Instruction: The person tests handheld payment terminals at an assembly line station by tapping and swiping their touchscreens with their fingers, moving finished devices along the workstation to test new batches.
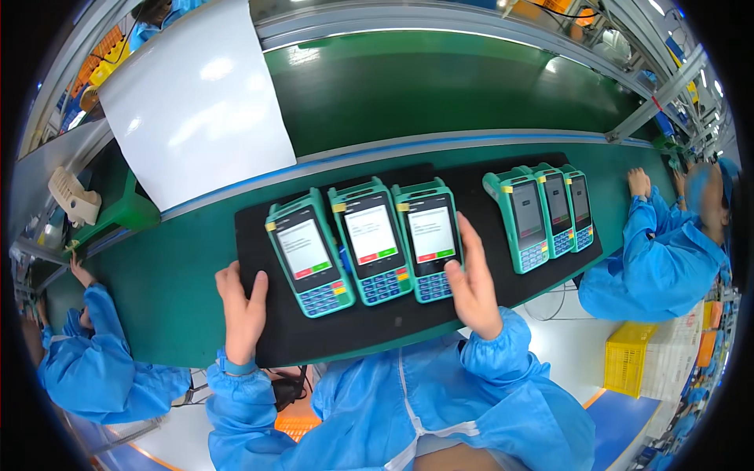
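Observation:
Three green handheld payment terminals lie face up in a row on a black mat (330, 341), their white screens lit above blue keypads. They are the left terminal (310, 255), the middle terminal (369, 239) and the right terminal (426, 239). My right hand (477, 294) is beside the right terminal, its fingers stretched along that terminal's right edge. Its thumb touches the front near the lower corner of the screen. At the mat's left edge rests my left hand (243, 314), thumb and fingers apart, holding nothing. It is nearest to the left terminal but does not touch it.
Three more terminals (542, 216) with dark screens stand close together at the mat's right. A white sheet (200, 102) hangs at the back left, near a green holder (129, 208) with a beige device (75, 196). Co-workers in blue sit either side; a yellow crate (626, 359) is at lower right.

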Demonstrator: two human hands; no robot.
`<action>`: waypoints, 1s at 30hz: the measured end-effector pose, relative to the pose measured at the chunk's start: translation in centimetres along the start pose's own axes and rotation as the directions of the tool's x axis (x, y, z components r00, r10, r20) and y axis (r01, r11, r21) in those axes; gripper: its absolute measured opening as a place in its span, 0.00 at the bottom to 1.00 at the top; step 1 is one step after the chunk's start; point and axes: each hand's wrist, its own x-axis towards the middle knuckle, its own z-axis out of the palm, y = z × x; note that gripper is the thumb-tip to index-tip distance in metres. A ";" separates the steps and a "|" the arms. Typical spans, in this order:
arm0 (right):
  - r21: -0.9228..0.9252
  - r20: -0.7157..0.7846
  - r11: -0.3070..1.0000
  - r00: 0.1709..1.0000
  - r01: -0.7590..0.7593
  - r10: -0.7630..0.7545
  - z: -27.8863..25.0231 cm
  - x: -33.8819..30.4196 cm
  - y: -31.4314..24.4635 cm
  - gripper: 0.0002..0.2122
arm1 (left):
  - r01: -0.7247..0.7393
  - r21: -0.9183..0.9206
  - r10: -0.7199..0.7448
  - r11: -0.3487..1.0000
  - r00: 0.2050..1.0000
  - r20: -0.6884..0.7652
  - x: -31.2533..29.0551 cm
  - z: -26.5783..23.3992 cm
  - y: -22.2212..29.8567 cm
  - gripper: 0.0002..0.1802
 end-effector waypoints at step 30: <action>0.124 -0.021 0.971 0.977 -0.206 0.210 2.9 -1.4 1.3 0.24 | -0.303 -0.491 0.577 0.817 0.443 0.686 8.9 1.3 7.7 0.32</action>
